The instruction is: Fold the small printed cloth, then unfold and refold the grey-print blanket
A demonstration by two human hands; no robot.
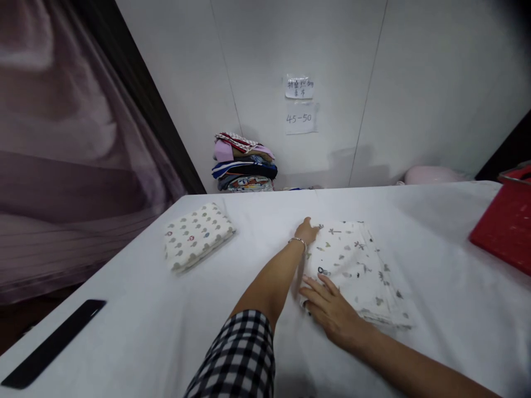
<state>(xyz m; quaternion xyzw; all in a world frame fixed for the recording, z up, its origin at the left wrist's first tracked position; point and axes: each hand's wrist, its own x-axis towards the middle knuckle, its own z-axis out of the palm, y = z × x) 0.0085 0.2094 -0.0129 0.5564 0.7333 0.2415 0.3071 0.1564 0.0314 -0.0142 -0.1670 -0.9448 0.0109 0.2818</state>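
Observation:
A folded white cloth [357, 265] printed with small grey figures lies flat on the white table [124, 309]. My left hand [307, 230], a thin bracelet on its wrist, reaches to the cloth's far left corner and rests on its edge; its fingers are mostly hidden. My right hand [329, 309] lies flat on the cloth's near left corner with fingers spread. A second folded cloth [197, 235], white with grey and red dots, sits apart to the left.
A stack of several folded coloured fabrics [244, 163] stands against the back wall. A red basket [508, 226] sits at the right edge. A long black strip [53, 342] lies near the table's left front. Two paper notes [299, 105] hang on the wall.

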